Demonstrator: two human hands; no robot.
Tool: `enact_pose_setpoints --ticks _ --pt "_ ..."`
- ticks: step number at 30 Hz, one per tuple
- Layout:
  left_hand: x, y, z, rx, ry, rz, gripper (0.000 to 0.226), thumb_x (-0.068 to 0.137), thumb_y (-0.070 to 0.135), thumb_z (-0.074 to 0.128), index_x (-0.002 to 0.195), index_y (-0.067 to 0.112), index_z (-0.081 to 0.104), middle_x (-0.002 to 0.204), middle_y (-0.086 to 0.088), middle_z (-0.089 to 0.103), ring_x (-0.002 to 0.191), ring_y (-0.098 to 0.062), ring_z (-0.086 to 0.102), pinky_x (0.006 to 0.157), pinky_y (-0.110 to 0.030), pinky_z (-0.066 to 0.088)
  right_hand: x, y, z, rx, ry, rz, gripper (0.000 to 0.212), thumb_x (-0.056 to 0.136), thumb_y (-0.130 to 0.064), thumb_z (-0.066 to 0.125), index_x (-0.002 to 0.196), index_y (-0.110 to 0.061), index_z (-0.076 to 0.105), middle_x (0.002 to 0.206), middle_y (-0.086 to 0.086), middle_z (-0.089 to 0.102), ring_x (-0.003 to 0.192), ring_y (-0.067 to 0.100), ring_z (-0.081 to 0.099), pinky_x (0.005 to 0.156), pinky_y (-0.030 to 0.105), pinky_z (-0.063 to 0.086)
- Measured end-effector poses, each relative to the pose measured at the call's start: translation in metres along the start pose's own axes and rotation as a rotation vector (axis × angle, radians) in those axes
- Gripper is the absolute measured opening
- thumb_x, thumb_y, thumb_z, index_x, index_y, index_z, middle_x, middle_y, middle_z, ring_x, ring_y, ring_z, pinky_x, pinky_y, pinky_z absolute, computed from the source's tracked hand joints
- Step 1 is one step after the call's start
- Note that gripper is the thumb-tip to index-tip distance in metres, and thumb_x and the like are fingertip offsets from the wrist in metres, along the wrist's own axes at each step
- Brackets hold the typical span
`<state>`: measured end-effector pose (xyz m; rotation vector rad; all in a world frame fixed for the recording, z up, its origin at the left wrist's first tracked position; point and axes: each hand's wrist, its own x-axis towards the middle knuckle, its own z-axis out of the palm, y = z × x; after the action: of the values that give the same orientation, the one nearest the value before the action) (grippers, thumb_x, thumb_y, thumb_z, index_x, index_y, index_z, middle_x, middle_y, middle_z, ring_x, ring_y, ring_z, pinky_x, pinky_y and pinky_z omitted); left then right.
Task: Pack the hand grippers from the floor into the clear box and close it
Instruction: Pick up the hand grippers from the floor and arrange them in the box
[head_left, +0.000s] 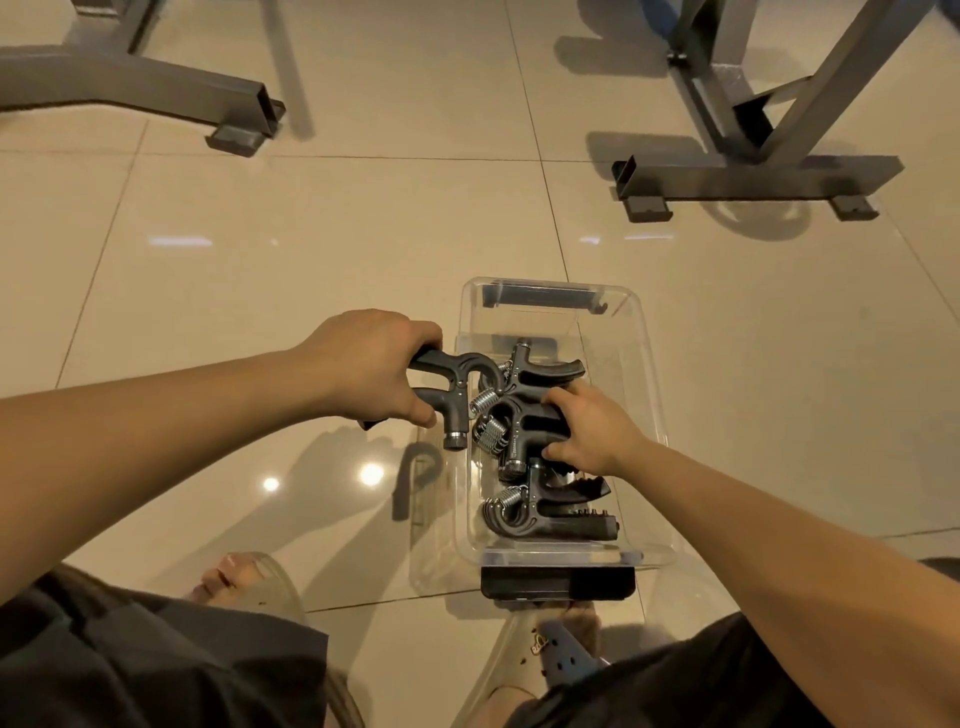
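Observation:
A clear plastic box (644, 332) stands open on the tiled floor in front of me, with black latches at its near and far ends. My left hand (371, 364) grips a black hand gripper (452, 387) by its handles, held over the box's left rim. Inside the box, my right hand (592, 428) is closed on a second black hand gripper (524, 421). Another gripper (545, 366) lies at the far end and one more (550, 512) at the near end. The clear lid (436, 551) seems to lie flat on the floor left of the box.
Grey metal equipment frames stand on the floor at the far left (156, 88) and far right (753, 176). My feet in clear sandals (260, 582) sit close to the box's near end. Glossy beige tiles surround the box.

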<state>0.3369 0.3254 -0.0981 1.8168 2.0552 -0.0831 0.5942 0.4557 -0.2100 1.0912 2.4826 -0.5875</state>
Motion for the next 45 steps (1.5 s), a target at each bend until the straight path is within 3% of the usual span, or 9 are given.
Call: enact_pose_setpoints --ticks 5,14,25,28,31,34,36,39,45 --pt "0.001 0.003 0.001 -0.024 0.024 0.013 0.052 0.065 0.061 0.077 0.102 0.031 0.056 0.08 0.008 0.062 0.077 -0.016 0.057 0.067 -0.035 0.051 0.002 -0.005 0.005 -0.149 0.02 0.007 0.079 0.077 -0.055 0.074 0.144 -0.025 0.046 0.132 0.006 0.049 0.124 0.027 0.048 0.101 0.043 0.046" --pt "-0.015 -0.007 0.001 -0.15 0.058 -0.059 0.053 0.065 0.06 0.079 0.105 0.034 0.056 0.078 0.014 0.058 0.076 -0.012 0.057 0.059 -0.029 0.039 0.001 -0.01 0.006 -0.197 0.016 0.041 0.077 0.083 -0.052 0.072 0.148 -0.024 0.043 0.134 0.006 0.049 0.128 0.026 0.044 0.102 0.043 0.045" --pt "-0.038 -0.011 0.002 -0.14 0.068 -0.091 0.052 0.065 0.06 0.079 0.105 0.033 0.057 0.079 0.013 0.06 0.076 -0.011 0.058 0.062 -0.029 0.044 -0.001 -0.022 -0.002 -0.252 -0.029 0.079 0.077 0.085 -0.051 0.071 0.149 -0.02 0.038 0.14 0.007 0.047 0.131 0.028 0.044 0.104 0.044 0.042" --pt "-0.041 -0.011 0.001 -0.14 0.085 -0.095 0.053 0.066 0.06 0.079 0.105 0.033 0.057 0.079 0.011 0.061 0.076 -0.011 0.058 0.062 -0.03 0.045 -0.005 -0.03 -0.017 -0.207 0.045 0.048 0.075 0.086 -0.047 0.071 0.149 -0.02 0.039 0.144 0.007 0.048 0.132 0.028 0.045 0.105 0.044 0.043" --pt "-0.041 -0.01 0.001 -0.143 0.104 -0.102 0.052 0.065 0.06 0.078 0.103 0.033 0.057 0.077 0.008 0.065 0.074 -0.01 0.059 0.062 -0.031 0.046 -0.012 -0.043 -0.035 -0.033 0.15 -0.021 0.069 0.088 -0.039 0.072 0.148 -0.018 0.044 0.142 0.005 0.052 0.129 0.027 0.049 0.105 0.044 0.045" --pt "-0.039 -0.008 -0.001 -0.122 0.143 -0.097 0.05 0.066 0.06 0.076 0.101 0.033 0.056 0.071 0.005 0.067 0.07 -0.009 0.059 0.057 -0.029 0.042 -0.022 -0.059 -0.055 0.269 0.2 -0.054 0.046 0.092 -0.032 0.068 0.134 -0.015 0.06 0.124 0.004 0.065 0.113 0.022 0.061 0.096 0.039 0.051" --pt "-0.038 -0.006 -0.003 -0.11 0.191 -0.085 0.05 0.065 0.06 0.077 0.102 0.031 0.056 0.072 0.007 0.063 0.071 -0.012 0.057 0.056 -0.03 0.042 -0.032 -0.073 -0.068 0.569 0.182 -0.053 0.026 0.098 -0.027 0.061 0.118 -0.012 0.068 0.104 0.003 0.07 0.096 0.019 0.066 0.088 0.038 0.054" --pt "-0.037 0.0 -0.005 -0.143 0.248 -0.095 0.055 0.065 0.06 0.078 0.106 0.03 0.058 0.079 0.009 0.061 0.075 -0.017 0.058 0.062 -0.032 0.048 -0.046 -0.095 -0.082 1.041 0.081 -0.007 0.024 0.103 -0.023 0.055 0.109 -0.002 0.066 0.086 0.01 0.069 0.074 0.02 0.065 0.072 0.037 0.053" --pt "-0.041 0.017 -0.004 -0.306 0.294 -0.134 0.056 0.066 0.062 0.079 0.106 0.03 0.057 0.082 0.008 0.065 0.074 -0.01 0.06 0.065 -0.032 0.049 -0.05 -0.108 -0.089 1.271 0.136 0.09 0.018 0.098 -0.02 0.064 0.104 -0.003 0.061 0.063 -0.003 0.065 0.058 0.014 0.066 0.059 0.029 0.057"
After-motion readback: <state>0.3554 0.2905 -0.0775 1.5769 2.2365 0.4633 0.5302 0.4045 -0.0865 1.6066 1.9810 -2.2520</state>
